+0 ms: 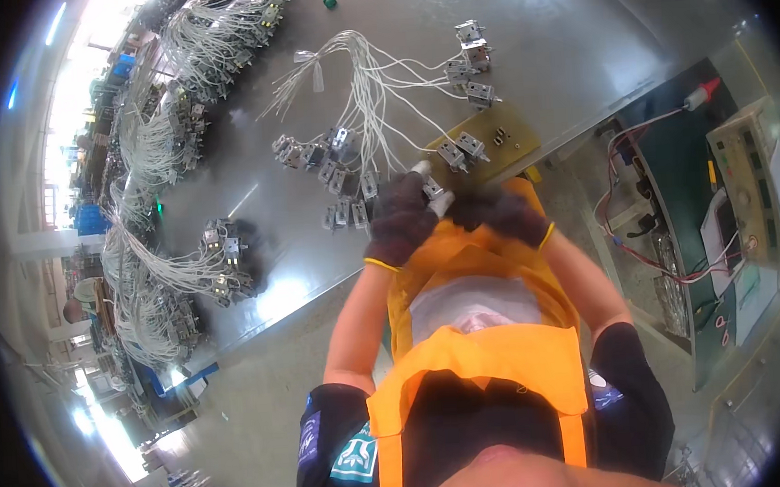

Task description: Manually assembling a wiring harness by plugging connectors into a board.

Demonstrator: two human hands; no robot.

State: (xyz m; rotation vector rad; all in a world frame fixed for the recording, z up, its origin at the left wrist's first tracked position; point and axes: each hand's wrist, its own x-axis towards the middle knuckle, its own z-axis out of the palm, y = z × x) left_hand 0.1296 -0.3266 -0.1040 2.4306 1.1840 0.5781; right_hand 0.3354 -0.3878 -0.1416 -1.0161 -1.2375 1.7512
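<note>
Left fingers (442, 205): pale-tipped and nearly closed, with a small metal unit (432, 188) pinched between them; the dark gloved left hand (399, 214) is above the near edge of the surface (565, 32).
Right fingers (470, 210): dark and blurred, just beside the left ones; how far apart they stand, and whether they hold anything, I cannot tell. The right hand (515, 216) wears a dark glove with a yellow cuff.
Far left: heaped bundles of white wires (147, 138) with metal units at their ends, along the far side of the surface.
Left of the hands: a separate wire bundle (155, 265), its metal ends lying toward the hands.
Middle: a fan of white wires (366, 75), gathered by a pale tie (305, 58); a cluster of metal units (342, 212) lies just left of the left hand.
Beyond the hands: two units (462, 152) at the edge of a yellowish mat (522, 144), near small dark pieces (503, 136); more units (475, 58) lie farther off.
Below the hands: an orange apron (477, 350).
Right: a beige panelled box (733, 155), red and white wires (604, 205) and a red-tipped connector (698, 97).
</note>
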